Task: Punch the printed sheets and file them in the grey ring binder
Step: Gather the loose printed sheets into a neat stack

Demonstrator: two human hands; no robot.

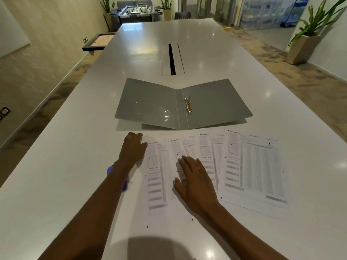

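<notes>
The grey ring binder (150, 104) lies open on the white table (56, 184), its metal rings (188, 104) shut near the spine. In front of it several printed sheets (255, 166) are fanned out side by side, each showing small punched holes along its left edge. My left hand (132, 148) rests at the top left corner of the leftmost sheet (155, 177), fingers curled on the paper's edge. My right hand (195, 181) lies flat, fingers spread, on the second sheet. A purple object (110, 170), probably the hole punch, is mostly hidden under my left forearm.
A cable slot (172, 59) runs down the table's middle beyond the binder. A framed board (98, 42) juts over the far left edge. Potted plants (308, 34) and a foosball table (137, 11) stand beyond the table.
</notes>
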